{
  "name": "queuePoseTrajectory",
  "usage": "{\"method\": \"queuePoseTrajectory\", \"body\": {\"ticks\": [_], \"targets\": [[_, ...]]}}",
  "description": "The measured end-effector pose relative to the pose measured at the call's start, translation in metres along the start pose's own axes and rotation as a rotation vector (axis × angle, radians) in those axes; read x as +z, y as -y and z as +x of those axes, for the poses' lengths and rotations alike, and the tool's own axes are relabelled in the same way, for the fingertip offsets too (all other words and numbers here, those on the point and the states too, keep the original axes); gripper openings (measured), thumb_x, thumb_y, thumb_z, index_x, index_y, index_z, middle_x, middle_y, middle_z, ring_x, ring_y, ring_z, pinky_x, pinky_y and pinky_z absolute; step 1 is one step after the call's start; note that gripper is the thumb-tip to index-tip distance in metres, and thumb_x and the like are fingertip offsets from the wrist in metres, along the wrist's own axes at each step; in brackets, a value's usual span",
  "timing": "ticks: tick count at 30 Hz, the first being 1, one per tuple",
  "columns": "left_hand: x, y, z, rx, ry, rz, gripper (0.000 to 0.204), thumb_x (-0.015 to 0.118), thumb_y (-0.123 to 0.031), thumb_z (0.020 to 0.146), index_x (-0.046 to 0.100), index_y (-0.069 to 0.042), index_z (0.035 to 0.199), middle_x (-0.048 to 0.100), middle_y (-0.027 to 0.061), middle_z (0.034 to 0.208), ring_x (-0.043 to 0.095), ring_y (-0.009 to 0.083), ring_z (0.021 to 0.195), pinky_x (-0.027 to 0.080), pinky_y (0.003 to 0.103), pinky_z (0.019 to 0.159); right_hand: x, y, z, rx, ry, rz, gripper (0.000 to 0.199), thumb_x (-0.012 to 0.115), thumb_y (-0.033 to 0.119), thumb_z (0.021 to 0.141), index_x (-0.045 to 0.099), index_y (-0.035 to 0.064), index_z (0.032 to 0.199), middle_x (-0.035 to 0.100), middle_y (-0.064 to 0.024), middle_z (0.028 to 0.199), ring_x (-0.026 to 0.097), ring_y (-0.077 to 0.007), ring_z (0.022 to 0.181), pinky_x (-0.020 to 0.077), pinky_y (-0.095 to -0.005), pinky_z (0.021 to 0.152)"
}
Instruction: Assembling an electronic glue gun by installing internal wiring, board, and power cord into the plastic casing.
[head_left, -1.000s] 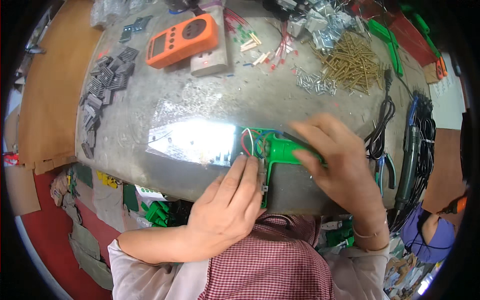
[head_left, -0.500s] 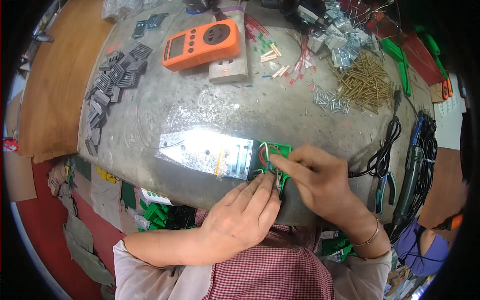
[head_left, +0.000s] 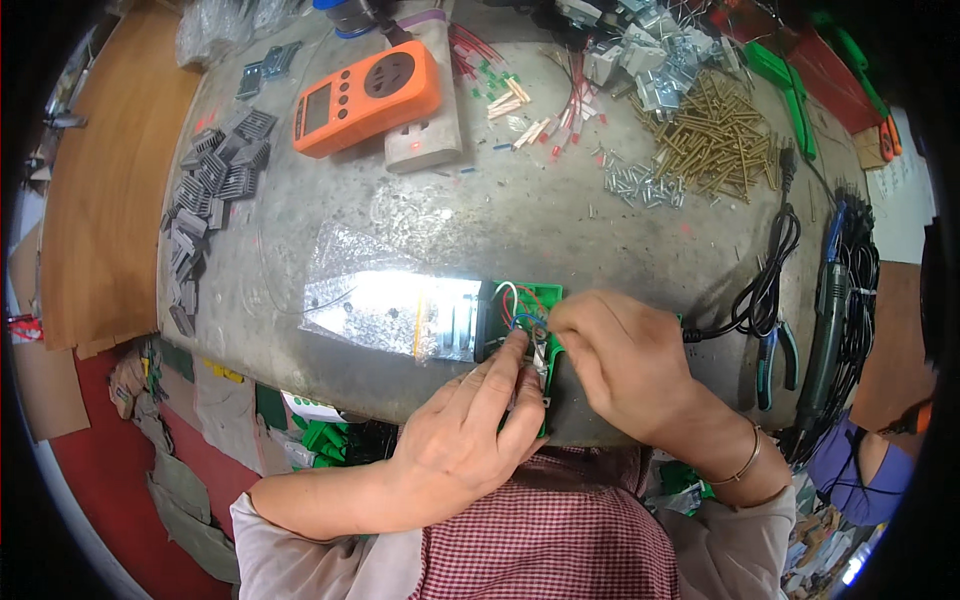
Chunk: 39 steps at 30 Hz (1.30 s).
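A green plastic housing (head_left: pixel 550 293) lies at the table's front edge, with red, white and blue wires (head_left: pixel 512 298) looped inside. Joined to its left side is a bright, lit panel (head_left: pixel 380 312) partly covered in clear bubble wrap, a yellow band across it. My left hand (head_left: pixel 465 425) holds the housing from the near side, its index fingertip pressing on the wires. My right hand (head_left: pixel 630 365) is closed in a pinch at the housing's right side, beside the blue wire. What its fingertips grip is hidden.
An orange meter (head_left: pixel 368 98) rests on a white power strip (head_left: pixel 425 145). Grey finned metal blocks (head_left: pixel 215 170) are heaped left; brass screws (head_left: pixel 715 140) and small silver screws (head_left: pixel 645 185) lie far right. A black cord (head_left: pixel 765 300), pliers (head_left: pixel 777 365) and a soldering iron (head_left: pixel 828 330) lie right.
My right hand has drawn back to the right from the wires. My left index fingertip has moved onto the wires. The whole scene has shifted slightly left in view.
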<state>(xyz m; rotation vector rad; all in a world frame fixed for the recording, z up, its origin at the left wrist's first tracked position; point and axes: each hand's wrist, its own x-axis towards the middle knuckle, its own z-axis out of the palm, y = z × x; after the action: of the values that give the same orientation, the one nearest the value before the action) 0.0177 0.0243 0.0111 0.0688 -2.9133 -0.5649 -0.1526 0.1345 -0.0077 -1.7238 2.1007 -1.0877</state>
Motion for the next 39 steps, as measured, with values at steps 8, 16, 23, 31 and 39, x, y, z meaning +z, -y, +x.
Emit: {"method": "queuePoseTrajectory", "body": {"ticks": [8,16,23,31,39], "targets": [[-0.004,-0.009,0.012,-0.041,0.025,0.063,0.026,0.065,-0.016,0.08,0.056,0.0,0.098,0.059,0.0254,0.121,0.064,0.0253,0.085,0.055,0.031,0.074,0.004,0.002,-0.001,0.001,-0.042,-0.082,0.024,0.068,0.002,0.069,0.06,0.0068,0.091,0.056,-0.0059,0.081,0.061,-0.0239,0.072,0.0501,-0.034,0.057],[-0.004,-0.01,0.009,-0.045,0.022,0.105,0.05,0.066,-0.02,0.076,0.057,0.003,0.12,0.058,0.0258,0.126,0.065,0.0249,0.087,0.055,0.032,0.074,-0.002,0.008,0.001,0.05,0.047,-0.101,0.021,0.066,0.009,0.071,0.062,0.0061,0.092,0.055,-0.0037,0.081,0.061,-0.0207,0.08,0.0517,-0.0332,0.06],[0.0,-0.014,0.017,-0.083,0.05,0.212,0.045,0.064,-0.019,0.076,0.059,0.002,0.116,0.061,0.0224,0.123,0.064,0.0215,0.088,0.051,0.027,0.067,-0.003,0.018,-0.007,0.136,0.045,-0.119,0.029,0.065,0.006,0.075,0.066,0.0023,0.103,0.056,-0.0055,0.09,0.061,-0.0222,0.086,0.0535,-0.0327,0.065],[-0.001,-0.015,0.015,-0.118,0.116,0.158,0.077,0.082,-0.025,0.052,0.059,0.001,0.12,0.057,0.0234,0.128,0.062,0.0288,0.096,0.054,0.035,0.074,-0.009,0.009,-0.002,0.09,0.075,0.003,0.028,0.066,0.008,0.074,0.066,0.0045,0.102,0.053,-0.0065,0.094,0.061,-0.0233,0.085,0.0535,-0.0333,0.064],[-0.001,-0.011,0.014,-0.051,0.061,0.207,0.038,0.063,-0.02,0.079,0.062,-0.001,0.111,0.064,0.0208,0.12,0.065,0.0224,0.094,0.052,0.027,0.067,0.002,0.018,0.016,0.13,0.229,-0.312,0.028,0.065,0.015,0.074,0.067,0.0082,0.102,0.051,-0.005,0.092,0.061,-0.0197,0.077,0.0542,-0.0307,0.061]]}}
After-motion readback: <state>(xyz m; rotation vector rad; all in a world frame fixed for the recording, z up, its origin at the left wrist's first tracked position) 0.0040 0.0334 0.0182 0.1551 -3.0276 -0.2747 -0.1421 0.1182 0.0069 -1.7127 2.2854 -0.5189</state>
